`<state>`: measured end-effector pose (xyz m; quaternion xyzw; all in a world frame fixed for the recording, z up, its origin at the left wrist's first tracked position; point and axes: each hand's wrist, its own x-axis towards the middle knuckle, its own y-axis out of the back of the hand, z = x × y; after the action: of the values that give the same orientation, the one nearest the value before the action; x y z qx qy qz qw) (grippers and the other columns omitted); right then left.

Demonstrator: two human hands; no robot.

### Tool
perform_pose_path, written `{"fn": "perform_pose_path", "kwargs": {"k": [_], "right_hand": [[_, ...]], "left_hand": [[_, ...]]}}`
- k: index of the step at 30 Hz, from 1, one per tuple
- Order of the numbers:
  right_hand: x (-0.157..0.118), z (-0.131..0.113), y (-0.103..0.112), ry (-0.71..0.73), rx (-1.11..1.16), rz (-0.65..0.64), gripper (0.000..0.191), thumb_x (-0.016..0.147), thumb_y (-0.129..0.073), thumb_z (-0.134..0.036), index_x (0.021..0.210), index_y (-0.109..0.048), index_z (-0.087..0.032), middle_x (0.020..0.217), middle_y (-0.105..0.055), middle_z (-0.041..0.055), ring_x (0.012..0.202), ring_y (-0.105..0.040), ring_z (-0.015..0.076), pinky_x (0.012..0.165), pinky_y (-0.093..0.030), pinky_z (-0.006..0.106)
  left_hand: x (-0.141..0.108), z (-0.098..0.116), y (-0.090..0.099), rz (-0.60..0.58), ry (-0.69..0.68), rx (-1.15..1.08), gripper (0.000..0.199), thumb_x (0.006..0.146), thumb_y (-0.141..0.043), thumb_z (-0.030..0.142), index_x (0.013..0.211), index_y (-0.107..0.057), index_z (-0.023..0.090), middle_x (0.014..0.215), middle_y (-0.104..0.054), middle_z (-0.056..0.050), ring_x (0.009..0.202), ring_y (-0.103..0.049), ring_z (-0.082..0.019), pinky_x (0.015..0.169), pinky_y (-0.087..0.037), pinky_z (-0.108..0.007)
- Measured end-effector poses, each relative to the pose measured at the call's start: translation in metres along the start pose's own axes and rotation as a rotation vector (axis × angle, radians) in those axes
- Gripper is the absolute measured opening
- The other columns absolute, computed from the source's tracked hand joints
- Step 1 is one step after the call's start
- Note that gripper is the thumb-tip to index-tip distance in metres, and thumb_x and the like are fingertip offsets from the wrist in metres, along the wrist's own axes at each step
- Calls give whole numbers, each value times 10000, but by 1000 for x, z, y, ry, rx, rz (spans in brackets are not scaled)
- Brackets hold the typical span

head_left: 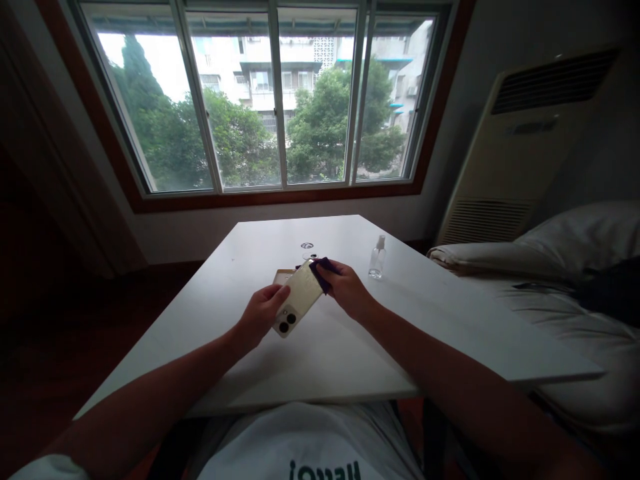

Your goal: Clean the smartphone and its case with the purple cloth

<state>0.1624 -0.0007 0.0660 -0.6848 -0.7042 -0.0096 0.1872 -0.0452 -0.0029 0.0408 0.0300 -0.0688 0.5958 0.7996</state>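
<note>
A pale phone [303,291] is held tilted above the white table, its back with two dark camera lenses facing up. My left hand [263,308] grips its left edge near the lens end, thumb on the back. At the far right end, my right hand [349,288] pinches a dark purple cloth [324,272] against the phone. Behind the phone, partly hidden by it, lies a flat, light brown-edged item [283,275]. Just beyond the phone sits a small round object [307,246] on the table.
A clear spray bottle [377,259] stands on the white table [425,327], right of my hands. Past the table's far edge is a window. A bed or sofa with light covers [505,300] and a tall air conditioner [515,147] are at the right.
</note>
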Motion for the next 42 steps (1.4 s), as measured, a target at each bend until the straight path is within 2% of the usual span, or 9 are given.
{"fn": "perform_pose_path", "kwargs": {"k": [3, 7, 14, 19, 25, 28, 31, 35, 42], "right_hand": [[-2, -3, -1, -25, 174, -103, 504, 734, -851, -349, 1191, -704, -194, 1145, -713, 83, 957, -675, 195, 787, -548, 292], [-6, -1, -4, -39, 214, -179, 462, 743, -850, -324, 1164, -710, -196, 1198, -704, 83, 1065, -674, 226, 923, -562, 348], [-8, 8, -5, -119, -3, -140, 502, 673, -904, -343, 1098, -722, -147, 1084, -738, 114, 927, -719, 247, 794, -609, 374], [-9, 8, -11, -124, -71, -32, 529, 592, -939, -359, 1025, -737, -134, 988, -749, 102, 824, -705, 223, 683, -574, 314], [-7, 2, -10, 12, -172, 141, 461, 707, -840, -518, 906, -694, -130, 759, -673, 43, 619, -573, 149, 528, -454, 272], [0, -2, -1, 91, -125, 244, 478, 718, -822, -540, 935, -681, -138, 790, -662, 42, 654, -575, 157, 552, -466, 282], [7, -5, 7, 115, 22, 282, 499, 699, -840, -511, 999, -672, -151, 904, -679, 55, 749, -619, 179, 619, -512, 300], [7, -6, 8, 89, 113, 265, 490, 668, -871, -443, 1002, -657, -156, 923, -675, 49, 768, -627, 177, 639, -520, 299], [3, -3, 4, 135, 59, 215, 495, 673, -885, -397, 1051, -658, -172, 987, -691, 55, 848, -655, 197, 702, -542, 307]], "left_hand": [[-1, 1, 0, 27, -20, -41, 551, 760, -751, 637, 918, -697, 112, 769, -667, -51, 646, -575, -150, 571, -441, -252], [-3, 2, -1, 23, -34, -80, 544, 791, -723, 635, 973, -687, 123, 816, -685, -60, 685, -602, -171, 596, -466, -266], [-6, -4, -4, 19, -50, -11, 533, 821, -676, 657, 943, -645, 139, 769, -645, -40, 638, -564, -149, 553, -429, -244], [-2, -11, -4, -67, -9, 19, 568, 835, -654, 668, 1023, -636, 132, 869, -687, -72, 708, -622, -181, 603, -479, -270], [2, -13, -3, -208, -25, 74, 604, 867, -611, 681, 1065, -642, 111, 889, -695, -108, 715, -646, -194, 588, -493, -278], [0, -17, -4, -370, -3, 103, 647, 853, -576, 737, 969, -634, 103, 825, -682, -121, 630, -622, -172, 513, -461, -261], [-3, -21, -4, -456, -2, 111, 647, 867, -557, 739, 983, -628, 107, 796, -683, -115, 593, -606, -152, 506, -446, -250], [-3, -20, -5, -419, -59, 89, 633, 893, -548, 712, 1092, -606, 114, 775, -682, -87, 563, -598, -142, 519, -444, -254], [1, -17, -2, -242, -154, 121, 546, 928, -547, 646, 847, -622, 111, 744, -664, -87, 555, -557, -126, 540, -438, -264]]}}
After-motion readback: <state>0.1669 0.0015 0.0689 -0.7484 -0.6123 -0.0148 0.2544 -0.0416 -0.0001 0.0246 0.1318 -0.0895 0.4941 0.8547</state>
